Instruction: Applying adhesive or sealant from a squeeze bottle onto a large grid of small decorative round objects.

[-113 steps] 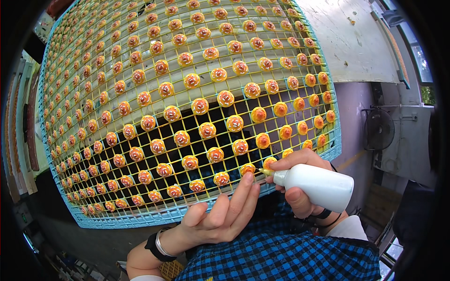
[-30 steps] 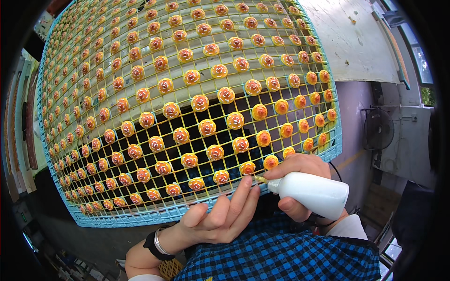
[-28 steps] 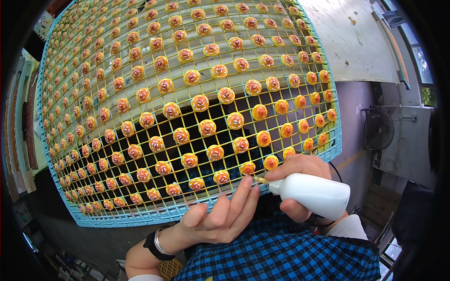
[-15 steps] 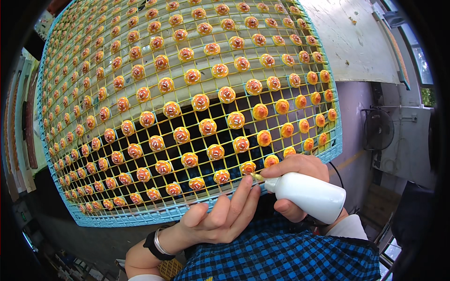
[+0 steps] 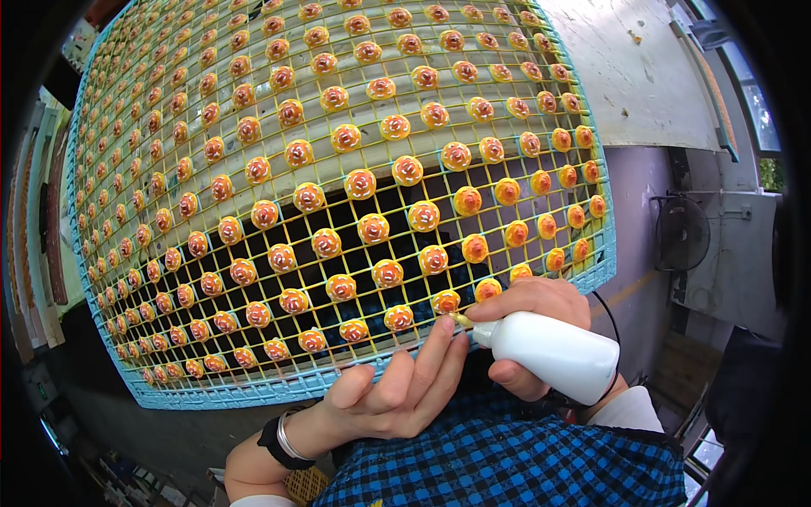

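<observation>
Bottle (image 5: pixel 557 357), opaque white, in right hand (image 5: pixel 549 297); contents hidden.

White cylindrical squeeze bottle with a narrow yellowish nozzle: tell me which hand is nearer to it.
Right. The right hand grips the bottle; the left hand is to its left, one fingertip close to the nozzle.

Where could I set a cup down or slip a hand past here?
The white board right of the rack looks mostly bare, with a few specks. Between rack and fan, a hand could probably pass. Crowded: the rack itself, dotted with orange pieces, and its near rim, where left hand, right hand and bottle cluster.
</observation>
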A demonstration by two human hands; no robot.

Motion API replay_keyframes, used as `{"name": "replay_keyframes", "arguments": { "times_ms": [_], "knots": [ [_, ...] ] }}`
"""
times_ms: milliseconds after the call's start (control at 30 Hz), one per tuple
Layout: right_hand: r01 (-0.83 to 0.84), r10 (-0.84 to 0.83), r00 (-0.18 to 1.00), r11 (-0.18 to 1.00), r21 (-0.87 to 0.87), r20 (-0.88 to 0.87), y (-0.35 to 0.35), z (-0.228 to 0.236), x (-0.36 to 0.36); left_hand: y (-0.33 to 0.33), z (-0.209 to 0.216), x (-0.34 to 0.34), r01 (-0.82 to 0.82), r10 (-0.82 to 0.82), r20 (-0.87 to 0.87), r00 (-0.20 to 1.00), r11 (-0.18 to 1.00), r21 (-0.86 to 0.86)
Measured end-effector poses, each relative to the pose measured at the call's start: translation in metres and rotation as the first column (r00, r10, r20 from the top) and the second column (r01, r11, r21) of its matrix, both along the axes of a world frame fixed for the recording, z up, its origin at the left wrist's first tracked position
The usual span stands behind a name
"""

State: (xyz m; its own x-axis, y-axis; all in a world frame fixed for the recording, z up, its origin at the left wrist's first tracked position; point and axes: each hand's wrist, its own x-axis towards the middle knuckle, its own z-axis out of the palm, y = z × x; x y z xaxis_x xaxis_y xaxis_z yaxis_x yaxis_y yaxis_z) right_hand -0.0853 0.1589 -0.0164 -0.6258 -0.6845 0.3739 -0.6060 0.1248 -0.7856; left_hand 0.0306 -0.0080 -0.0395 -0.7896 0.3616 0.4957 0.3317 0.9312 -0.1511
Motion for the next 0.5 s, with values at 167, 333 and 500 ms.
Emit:
{"name": "replay_keyframes", "arguments": {
  "times_ms": [167,333,500],
  "knots": [
    [-0.011,0.012,0.997,1.0,-0.006,0.074,0.004,0.0027,0.0002,-0.0007,-0.0002,-0.0005,0.01,-0.01,-0.008,1.0,1.0,-0.002],
    [0.07,-0.073,0.969,0.997,0.023,0.235,0.0072,0.0089,0.0067,-0.0005,-0.0007,-0.0005,0.014,-0.014,-0.013,1.0,1.0,-0.007],
    [0.073,-0.076,0.974,0.997,0.023,0.214,0.0061,0.0079,0.0073,-0.001,-0.0004,-0.0006,0.019,-0.019,-0.01,1.0,1.0,-0.013]
  ]
}}
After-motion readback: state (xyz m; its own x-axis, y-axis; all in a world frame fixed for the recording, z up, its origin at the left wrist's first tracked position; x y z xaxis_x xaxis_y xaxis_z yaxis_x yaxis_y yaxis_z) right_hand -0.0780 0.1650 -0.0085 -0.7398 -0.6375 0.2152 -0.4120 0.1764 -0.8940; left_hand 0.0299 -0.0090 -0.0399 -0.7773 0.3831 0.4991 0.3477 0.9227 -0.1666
